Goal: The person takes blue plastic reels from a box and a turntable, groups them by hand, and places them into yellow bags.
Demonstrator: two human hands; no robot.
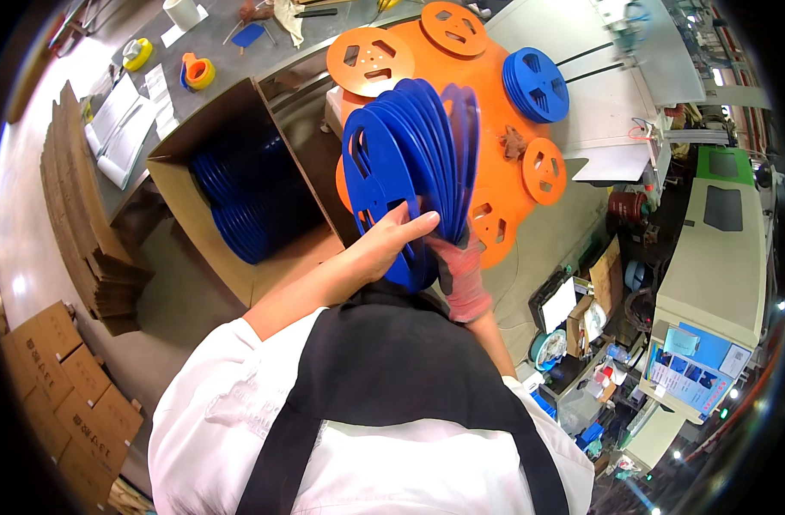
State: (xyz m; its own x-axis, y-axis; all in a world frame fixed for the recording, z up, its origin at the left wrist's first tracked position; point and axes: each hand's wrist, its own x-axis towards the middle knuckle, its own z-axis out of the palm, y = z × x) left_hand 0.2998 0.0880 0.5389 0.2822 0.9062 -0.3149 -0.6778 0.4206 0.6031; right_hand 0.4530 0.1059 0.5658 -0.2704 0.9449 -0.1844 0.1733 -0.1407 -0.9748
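Observation:
Fanned out in front of my apron is a stack of thin blue plastic reel discs (380, 176) with cut-out slots, standing on edge. My bare left hand (392, 239) is closed on the lower part of the stack, its thumb pointing right across the edges and its other fingers mostly hidden. On the right side my right hand (459, 273), in a pinkish-red and grey glove, grips the discs low down, its fingertips partly covered by them. The rightmost disc (468, 146) is blurred. Behind the stack is an orange round table (500, 94) with slotted orange discs on it.
To the left, an open cardboard box (276, 279) holds rows of blue discs (238, 232). More blue discs (537, 86) lie stacked on the orange table's far right. A grey workbench (229, 64) carries tape rolls and papers. Flattened cardboard (88, 223) stands far left; a beige-green machine (710, 249) stands right.

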